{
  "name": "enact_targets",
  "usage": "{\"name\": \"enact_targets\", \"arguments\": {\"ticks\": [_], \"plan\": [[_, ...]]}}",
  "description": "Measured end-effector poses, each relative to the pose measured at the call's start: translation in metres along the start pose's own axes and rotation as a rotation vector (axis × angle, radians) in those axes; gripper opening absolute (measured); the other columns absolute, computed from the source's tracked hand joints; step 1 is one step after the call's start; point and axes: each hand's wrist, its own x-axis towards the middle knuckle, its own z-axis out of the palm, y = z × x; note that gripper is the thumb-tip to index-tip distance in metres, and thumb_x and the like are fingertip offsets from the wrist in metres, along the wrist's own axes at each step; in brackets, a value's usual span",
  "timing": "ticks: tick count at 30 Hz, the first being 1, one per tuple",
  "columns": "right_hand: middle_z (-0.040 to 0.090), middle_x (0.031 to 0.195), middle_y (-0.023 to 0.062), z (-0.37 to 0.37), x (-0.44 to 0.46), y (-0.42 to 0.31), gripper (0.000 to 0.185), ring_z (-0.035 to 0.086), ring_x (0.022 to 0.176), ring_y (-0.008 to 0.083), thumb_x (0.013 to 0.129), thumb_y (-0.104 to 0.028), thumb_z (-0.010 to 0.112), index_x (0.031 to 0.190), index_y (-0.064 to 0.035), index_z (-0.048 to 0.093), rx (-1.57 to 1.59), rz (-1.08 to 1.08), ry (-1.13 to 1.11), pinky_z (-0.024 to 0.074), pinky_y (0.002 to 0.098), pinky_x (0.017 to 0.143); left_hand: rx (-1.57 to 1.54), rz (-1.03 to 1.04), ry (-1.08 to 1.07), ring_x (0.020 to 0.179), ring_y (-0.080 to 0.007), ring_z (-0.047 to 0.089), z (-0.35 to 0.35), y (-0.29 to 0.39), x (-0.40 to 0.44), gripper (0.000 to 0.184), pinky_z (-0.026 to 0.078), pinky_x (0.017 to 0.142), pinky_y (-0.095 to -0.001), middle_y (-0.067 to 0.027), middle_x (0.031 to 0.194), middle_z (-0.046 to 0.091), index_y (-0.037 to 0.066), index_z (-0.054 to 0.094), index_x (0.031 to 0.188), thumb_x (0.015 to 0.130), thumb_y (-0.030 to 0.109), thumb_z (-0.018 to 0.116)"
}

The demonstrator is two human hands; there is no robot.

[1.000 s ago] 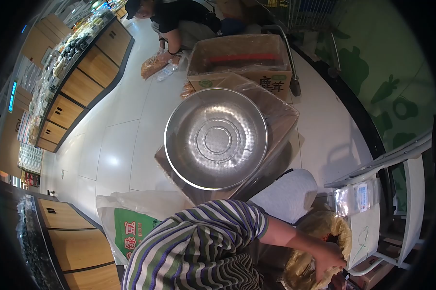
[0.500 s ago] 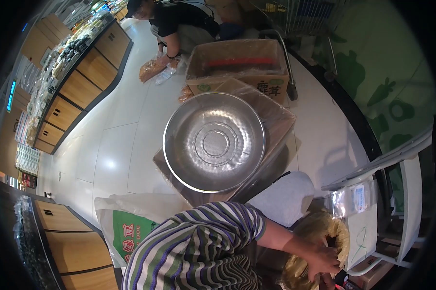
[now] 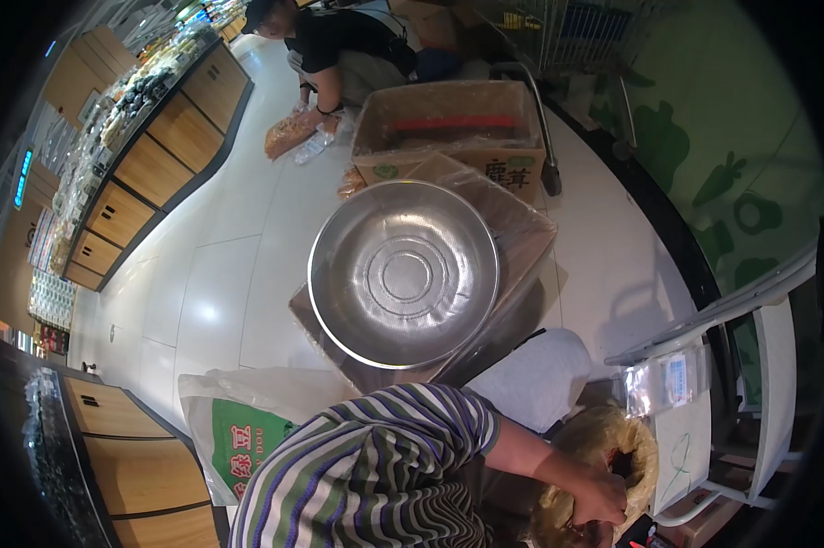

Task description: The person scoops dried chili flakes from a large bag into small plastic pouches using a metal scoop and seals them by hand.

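My left hand (image 3: 602, 499), at the end of a striped sleeve, reaches to the lower right with its fingers curled at a yellowish translucent plastic bag (image 3: 638, 440). The bag's crumpled mouth stands open around a dark reddish inside; its contents are hard to make out. Part of my right hand (image 3: 594, 535) shows just below the left, at the frame's bottom edge, with its fingers mostly hidden. A wide steel basin (image 3: 403, 320) rests on a plastic-covered cardboard box (image 3: 526, 233) ahead of me.
Beyond the basin stands an open cardboard carton (image 3: 448, 164). A crouching person (image 3: 348, 46) handles a bag of orange-brown goods (image 3: 288, 135) on the floor. A white-and-green sack (image 3: 247, 429) lies to the left. White shelving (image 3: 686, 438) with a clear packet (image 3: 666, 381) borders the right.
My left hand has shifted slightly left and down, its fingers going from spread to curled. More of the bag's mouth shows. The crouching person's hands have barely moved.
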Motion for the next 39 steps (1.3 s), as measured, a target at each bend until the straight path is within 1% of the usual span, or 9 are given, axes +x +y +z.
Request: {"name": "enact_targets", "arguments": {"ticks": [16,19,21,25,28,29,33,36,39], "plan": [[0.068,0.103,0.0238,-0.003,-0.016,0.037,0.044,0.064,0.096,0.0405,0.101,-0.032,0.045,0.118,0.0044,0.061,0.075,0.049,-0.045,0.0502,0.0414,0.088,0.013,-0.052,-0.069,0.070,-0.0344,0.067,-0.027,0.013,-0.002,0.039,0.051,0.059,-0.0469,-0.0099,0.068,0.067,0.011,0.068,0.077,0.046,0.033,0.076],[0.064,0.110,0.0011,-0.012,-0.023,0.031,0.039,0.057,0.091,0.0082,0.089,0.001,0.061,0.127,0.0056,0.055,0.438,0.159,0.112,0.0448,0.0228,0.081,-0.092,-0.121,-0.055,0.066,-0.0368,0.064,-0.045,0.002,-0.002,0.037,0.049,0.056,-0.0462,-0.0131,0.065,0.064,0.009,0.064,0.073,0.047,0.030,0.081],[0.066,0.107,0.0032,-0.042,-0.027,-0.008,0.040,0.056,0.091,0.0078,0.089,-0.008,0.055,0.128,0.0017,0.058,0.282,0.012,0.145,0.0453,0.0230,0.080,-0.155,-0.128,0.068,0.077,-0.0351,0.063,-0.065,-0.009,-0.004,0.048,0.050,0.063,-0.0445,-0.0123,0.083,0.063,0.008,0.059,0.096,0.060,0.031,0.081],[0.059,0.127,0.0129,-0.064,-0.042,0.022,0.044,0.057,0.120,0.0237,0.091,0.005,0.055,0.134,0.0024,0.048,0.271,-0.216,0.506,0.0436,0.0344,0.103,-0.322,-0.619,0.063,0.129,-0.0319,0.047,-0.143,-0.015,0.013,0.058,0.042,0.104,-0.0396,-0.0171,0.141,0.047,0.004,0.058,0.110,0.067,0.032,0.084],[0.054,0.134,0.0141,-0.078,-0.047,0.054,0.066,0.051,0.125,0.0215,0.086,0.009,0.052,0.148,-0.0066,0.035,0.298,-0.170,0.560,0.0407,0.0336,0.104,-0.444,-0.653,0.522,0.117,-0.0220,0.053,-0.192,-0.045,-0.020,0.055,0.042,0.102,-0.0418,-0.0119,0.121,0.059,0.004,0.055,0.122,0.077,0.026,0.079],[0.054,0.134,0.0130,-0.077,-0.058,0.045,0.067,0.053,0.122,0.0211,0.087,0.006,0.054,0.149,-0.0085,0.033,0.399,-0.178,0.550,0.0425,0.0340,0.102,-0.407,-0.690,0.625,0.100,-0.0211,0.063,-0.227,-0.043,-0.036,0.048,0.050,0.088,-0.0360,-0.0094,0.113,0.064,0.007,0.052,0.125,0.084,0.024,0.068],[0.062,0.122,0.0222,-0.082,-0.055,0.129,0.056,0.061,0.113,0.0311,0.090,-0.024,0.060,0.140,-0.0045,0.045,0.152,0.055,0.513,0.0470,0.0384,0.095,-0.621,-0.640,1.057,0.111,-0.0339,0.058,-0.335,-0.053,-0.094,0.054,0.049,0.088,-0.0499,-0.0180,0.117,0.059,0.007,0.050,0.131,0.090,0.039,0.064],[0.063,0.116,0.0254,-0.074,-0.068,0.131,0.048,0.062,0.106,0.0384,0.087,-0.026,0.058,0.127,-0.0002,0.055,-0.208,0.202,0.380,0.0489,0.0408,0.092,-0.571,-0.728,1.227,0.122,-0.0344,0.051,-0.380,-0.016,-0.095,0.061,0.045,0.093,-0.0491,-0.0183,0.137,0.046,0.004,0.046,0.132,0.090,0.043,0.064],[0.066,0.111,0.0248,-0.061,-0.058,0.132,0.041,0.064,0.104,0.0376,0.083,-0.023,0.057,0.117,0.0003,0.063,-0.316,0.311,0.218,0.0498,0.0412,0.090,-0.331,-0.635,0.996,0.114,-0.0317,0.057,-0.380,0.019,-0.074,0.063,0.046,0.094,-0.0397,-0.0180,0.131,0.054,0.001,0.042,0.139,0.090,0.034,0.066]]}}
